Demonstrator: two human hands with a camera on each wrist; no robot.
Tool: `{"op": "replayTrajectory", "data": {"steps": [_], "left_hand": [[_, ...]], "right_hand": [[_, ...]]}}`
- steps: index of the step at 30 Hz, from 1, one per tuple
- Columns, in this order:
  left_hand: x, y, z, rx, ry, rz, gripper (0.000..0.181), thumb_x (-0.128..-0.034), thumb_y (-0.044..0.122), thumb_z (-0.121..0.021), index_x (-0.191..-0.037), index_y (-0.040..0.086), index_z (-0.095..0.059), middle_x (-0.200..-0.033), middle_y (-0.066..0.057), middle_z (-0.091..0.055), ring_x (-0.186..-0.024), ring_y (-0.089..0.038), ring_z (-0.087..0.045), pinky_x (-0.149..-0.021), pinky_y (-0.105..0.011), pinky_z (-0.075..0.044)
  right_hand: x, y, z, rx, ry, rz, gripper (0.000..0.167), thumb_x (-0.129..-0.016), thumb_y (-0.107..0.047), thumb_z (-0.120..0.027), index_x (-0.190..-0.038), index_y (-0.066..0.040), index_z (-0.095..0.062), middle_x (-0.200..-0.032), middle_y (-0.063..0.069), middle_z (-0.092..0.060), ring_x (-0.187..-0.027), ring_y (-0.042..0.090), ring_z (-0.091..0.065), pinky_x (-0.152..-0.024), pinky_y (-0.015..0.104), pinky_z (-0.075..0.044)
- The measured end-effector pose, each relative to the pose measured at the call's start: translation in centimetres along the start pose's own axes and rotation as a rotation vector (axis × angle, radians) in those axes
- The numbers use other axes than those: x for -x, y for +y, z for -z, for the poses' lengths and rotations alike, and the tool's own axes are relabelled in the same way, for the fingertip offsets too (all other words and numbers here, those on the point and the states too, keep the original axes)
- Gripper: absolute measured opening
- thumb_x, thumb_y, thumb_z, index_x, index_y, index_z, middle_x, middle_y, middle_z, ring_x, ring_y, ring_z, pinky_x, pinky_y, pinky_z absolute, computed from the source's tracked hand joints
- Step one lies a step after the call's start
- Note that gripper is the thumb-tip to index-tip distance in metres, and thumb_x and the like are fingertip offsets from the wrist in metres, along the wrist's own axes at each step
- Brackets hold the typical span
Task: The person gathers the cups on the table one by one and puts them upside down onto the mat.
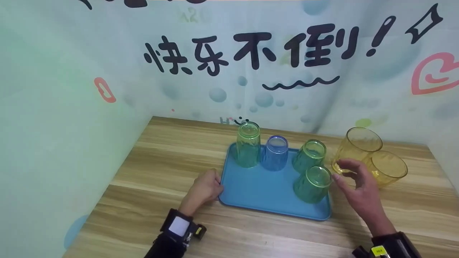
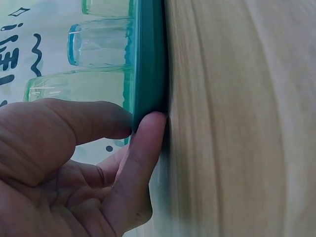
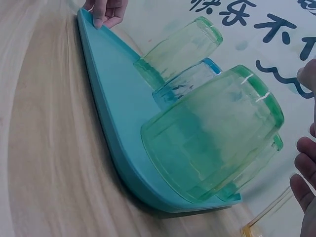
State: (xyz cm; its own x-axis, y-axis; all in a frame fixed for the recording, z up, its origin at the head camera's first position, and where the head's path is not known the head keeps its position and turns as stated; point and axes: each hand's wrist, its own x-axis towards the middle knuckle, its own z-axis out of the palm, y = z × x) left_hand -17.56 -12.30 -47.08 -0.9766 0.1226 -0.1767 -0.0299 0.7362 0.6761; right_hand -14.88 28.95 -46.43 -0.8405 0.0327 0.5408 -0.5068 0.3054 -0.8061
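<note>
My left hand (image 1: 204, 190) pinches the left edge of a blue tray (image 1: 258, 190), thumb above and a finger at its underside in the left wrist view. On the tray stand a tall green glass (image 1: 248, 147), a blue glass (image 1: 275, 154) and two shorter green glasses, one toward the back (image 1: 309, 157) and one in front (image 1: 312, 188). Their narrower ends point up. Beside the front green glass, my right hand (image 1: 362, 193) is held with fingers apart and loosely bent, holding nothing. Whether its thumb touches that glass I cannot tell.
Two amber glasses, a taller one (image 1: 358, 143) and another (image 1: 389, 170), stand on the wooden table (image 1: 150, 200) right of the tray, partly behind my right hand. A printed backdrop (image 1: 215, 86) rises along the table's back edge and sides.
</note>
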Motion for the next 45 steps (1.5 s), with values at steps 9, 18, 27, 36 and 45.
{"op": "replayTrajectory", "data": {"steps": [9, 18, 27, 36, 45], "left_hand": [[0.1, 0.2, 0.0, 0.021, -0.006, 0.011, 0.012, -0.0855, 0.000, -0.067, -0.086, 0.007, -0.057, -0.071, -0.003, -0.061, -0.062, -0.016, -0.057, -0.053, -0.027, -0.044], [0.2, 0.2, 0.0, 0.024, 0.018, -0.039, 0.013, -0.0826, -0.003, -0.066, -0.083, 0.006, -0.058, -0.070, -0.002, -0.060, -0.062, -0.016, -0.057, -0.053, -0.027, -0.045], [0.3, -0.1, 0.0, 0.022, 0.034, -0.084, 0.012, -0.0813, -0.004, -0.066, -0.084, 0.006, -0.058, -0.072, -0.001, -0.058, -0.063, -0.016, -0.055, -0.054, -0.028, -0.044], [0.3, -0.1, 0.0, 0.012, 0.031, -0.055, 0.012, -0.0828, -0.001, -0.068, -0.086, 0.006, -0.058, -0.074, -0.002, -0.059, -0.065, -0.017, -0.056, -0.056, -0.029, -0.045], [0.4, 0.0, 0.0, 0.031, 0.019, -0.046, 0.013, -0.0834, -0.002, -0.067, -0.088, 0.005, -0.057, -0.075, -0.003, -0.059, -0.066, -0.018, -0.057, -0.056, -0.030, -0.046]], "right_hand": [[-0.3, 0.0, 0.6, -0.035, 0.047, -0.043, 0.039, -0.085, 0.021, -0.064, -0.123, 0.017, -0.054, -0.117, 0.015, -0.064, -0.111, 0.023, -0.057, -0.089, 0.026, -0.046], [-0.6, -0.2, 1.0, 0.001, 0.090, -0.058, 0.038, -0.086, 0.019, -0.066, -0.122, 0.016, -0.055, -0.117, 0.022, -0.062, -0.109, 0.023, -0.057, -0.088, 0.024, -0.047], [-1.3, -0.6, 1.7, 0.003, 0.139, -0.068, 0.039, -0.085, 0.019, -0.066, -0.122, 0.016, -0.055, -0.117, 0.019, -0.062, -0.109, 0.027, -0.057, -0.087, 0.024, -0.048], [-1.7, -0.8, 2.2, -0.022, 0.244, -0.107, 0.037, -0.082, 0.019, -0.070, -0.117, 0.017, -0.058, -0.102, 0.019, -0.062, -0.096, 0.024, -0.060, -0.082, 0.021, -0.050], [-2.2, -0.5, 3.1, -0.072, 0.316, -0.087, 0.036, -0.077, 0.021, -0.072, -0.110, 0.017, -0.058, -0.101, 0.019, -0.059, -0.091, 0.022, -0.060, -0.077, 0.019, -0.052]]}}
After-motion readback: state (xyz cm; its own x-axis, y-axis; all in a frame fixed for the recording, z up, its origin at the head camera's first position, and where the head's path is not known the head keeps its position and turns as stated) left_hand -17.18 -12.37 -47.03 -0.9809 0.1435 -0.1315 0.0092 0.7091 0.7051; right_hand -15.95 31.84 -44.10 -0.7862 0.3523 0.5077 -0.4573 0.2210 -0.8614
